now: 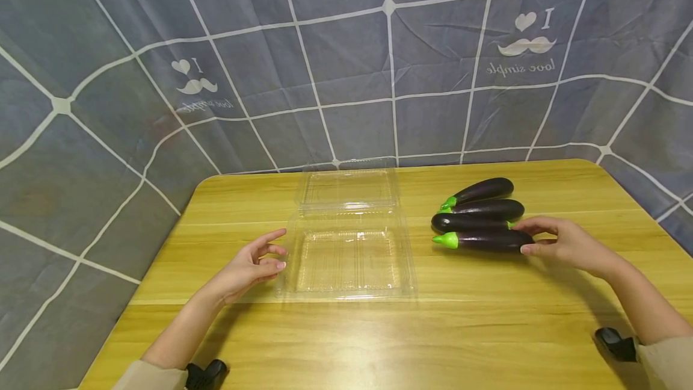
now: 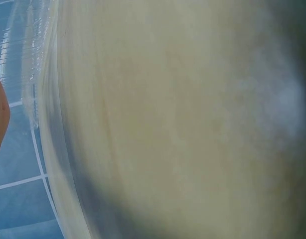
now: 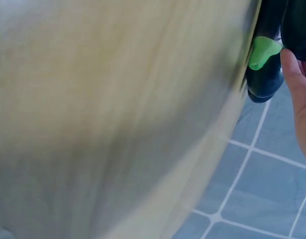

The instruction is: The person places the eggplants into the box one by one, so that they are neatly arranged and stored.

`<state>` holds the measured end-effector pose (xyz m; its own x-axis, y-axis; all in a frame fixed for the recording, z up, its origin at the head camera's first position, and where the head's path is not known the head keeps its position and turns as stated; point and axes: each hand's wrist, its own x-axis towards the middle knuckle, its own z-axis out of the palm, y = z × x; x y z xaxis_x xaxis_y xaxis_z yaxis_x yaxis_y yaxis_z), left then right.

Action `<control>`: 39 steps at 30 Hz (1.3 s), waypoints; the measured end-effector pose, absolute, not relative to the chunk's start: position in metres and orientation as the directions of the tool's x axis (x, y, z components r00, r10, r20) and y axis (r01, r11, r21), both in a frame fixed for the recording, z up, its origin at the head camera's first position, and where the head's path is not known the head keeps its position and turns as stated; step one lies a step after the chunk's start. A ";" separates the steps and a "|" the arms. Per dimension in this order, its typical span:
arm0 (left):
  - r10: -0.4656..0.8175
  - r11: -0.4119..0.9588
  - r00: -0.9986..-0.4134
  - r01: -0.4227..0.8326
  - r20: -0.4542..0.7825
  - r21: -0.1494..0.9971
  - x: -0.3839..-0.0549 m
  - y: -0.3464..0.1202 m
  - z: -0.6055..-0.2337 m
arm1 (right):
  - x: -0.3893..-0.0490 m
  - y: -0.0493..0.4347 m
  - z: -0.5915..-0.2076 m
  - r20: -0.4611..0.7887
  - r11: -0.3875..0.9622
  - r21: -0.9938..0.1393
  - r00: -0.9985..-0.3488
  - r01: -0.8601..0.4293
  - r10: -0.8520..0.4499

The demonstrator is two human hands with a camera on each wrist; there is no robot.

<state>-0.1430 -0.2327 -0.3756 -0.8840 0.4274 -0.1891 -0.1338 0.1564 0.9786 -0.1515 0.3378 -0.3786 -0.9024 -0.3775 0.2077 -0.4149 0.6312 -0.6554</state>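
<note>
My right hand (image 1: 568,248) pinches the rounded end of the nearest eggplant (image 1: 487,241), thumb in front and fingers behind. This eggplant is dark purple, its bright green cap pointing left. Just behind it lies another eggplant (image 1: 471,222), with its green cap to the right, close to my fingertips. In the right wrist view, fingers (image 3: 298,89) touch a dark eggplant end (image 3: 297,30). My left hand (image 1: 246,269) holds nothing, its fingers loosely bent beside the left rim of a clear plastic clamshell box (image 1: 346,295). The box's hinged lid (image 1: 349,188) lies folded back.
Two more eggplants, one (image 1: 495,209) in the row and one (image 1: 484,189) at the back, have caps toward the left. Everything rests on a wooden table (image 1: 357,342). A grey curtain (image 1: 346,65) with white lines hangs along the back and sides.
</note>
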 end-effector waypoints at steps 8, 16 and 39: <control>0.430 0.146 -0.884 -0.134 -0.185 0.980 -0.143 -0.233 -0.376 | -0.151 0.330 -0.364 0.186 0.636 -0.664 -0.911 -0.392 -0.368; 0.431 0.146 -0.884 -0.131 -0.182 0.981 -0.143 -0.233 -0.376 | -0.153 0.324 -0.353 0.152 0.633 -0.687 -0.923 -0.357 -0.354; 0.428 0.166 -0.884 -0.130 -0.190 0.977 -0.142 -0.233 -0.374 | -0.166 0.289 -0.331 0.152 0.644 -0.660 -0.909 -0.386 -0.389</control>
